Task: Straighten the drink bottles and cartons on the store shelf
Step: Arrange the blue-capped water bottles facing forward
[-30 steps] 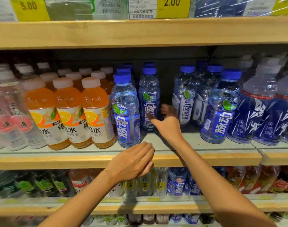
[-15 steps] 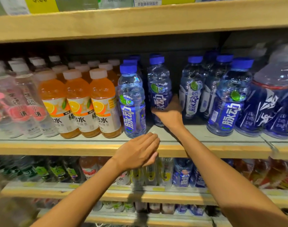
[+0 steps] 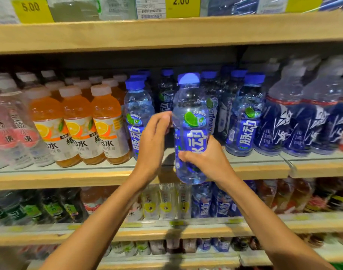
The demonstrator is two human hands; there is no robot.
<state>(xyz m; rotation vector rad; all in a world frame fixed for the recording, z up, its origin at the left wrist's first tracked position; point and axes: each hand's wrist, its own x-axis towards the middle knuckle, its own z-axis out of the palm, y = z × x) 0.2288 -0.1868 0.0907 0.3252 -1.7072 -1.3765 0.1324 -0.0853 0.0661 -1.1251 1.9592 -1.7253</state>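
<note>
Head view: blue-capped bottle point(image 3: 192, 106) held out past the shelf point(image 3: 69, 178) front lip, base below that lip. Bare gap on the board right behind it, neighbour bottles point(image 3: 244, 117) close on either side. Bottle clear, blue label, lime picture, about upright. Right hand point(image 3: 207, 160) wraps its lower half. Left hand point(image 3: 153, 141), fingers loose, at its left side, contact unclear.

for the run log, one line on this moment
right hand grips blue-capped bottle | bottle upright, off the shelf | left hand beside it, empty
</note>
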